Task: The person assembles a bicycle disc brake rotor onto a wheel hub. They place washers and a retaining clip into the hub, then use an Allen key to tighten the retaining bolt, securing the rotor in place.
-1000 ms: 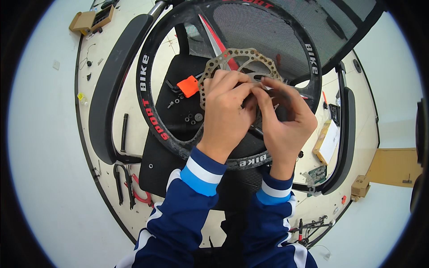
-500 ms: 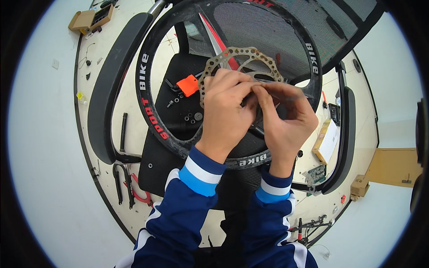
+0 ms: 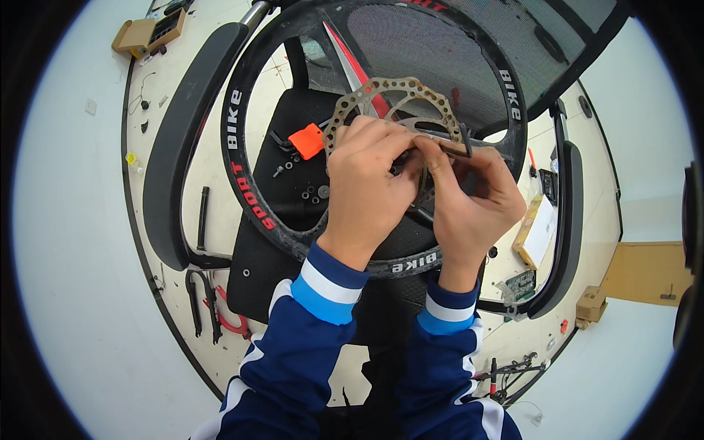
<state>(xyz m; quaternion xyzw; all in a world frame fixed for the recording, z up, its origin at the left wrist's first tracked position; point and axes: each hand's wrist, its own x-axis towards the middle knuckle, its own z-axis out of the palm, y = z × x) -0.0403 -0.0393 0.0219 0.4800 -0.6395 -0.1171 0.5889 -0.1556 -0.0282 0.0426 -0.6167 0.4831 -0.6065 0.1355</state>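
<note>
A black spoked bicycle wheel [image 3: 253,196] rests on an office chair, with a drilled metal brake disc [image 3: 345,110] over its hub. My right hand [image 3: 469,198] pinches a dark L-shaped hex key [image 3: 458,149] between thumb and fingers, its bent end showing beyond the fingertips near the disc's right edge. My left hand [image 3: 370,180] lies over the disc's left part, fingers curled and fingertips meeting those of my right hand at the key's other end. What the left fingers grip is hidden behind them.
On the black chair seat [image 3: 293,117] sit an orange hex key holder [image 3: 306,141], a bolt [image 3: 278,172] and several small nuts and washers. Armrests [image 3: 194,139] flank the wheel. A bicycle fork [image 3: 204,304] and a yellow-white box [image 3: 534,233] lie on the floor.
The hex key's bent end has swung into view beyond my right fingers. My right thumb and fingers have shifted slightly; my left hand has stayed almost in place.
</note>
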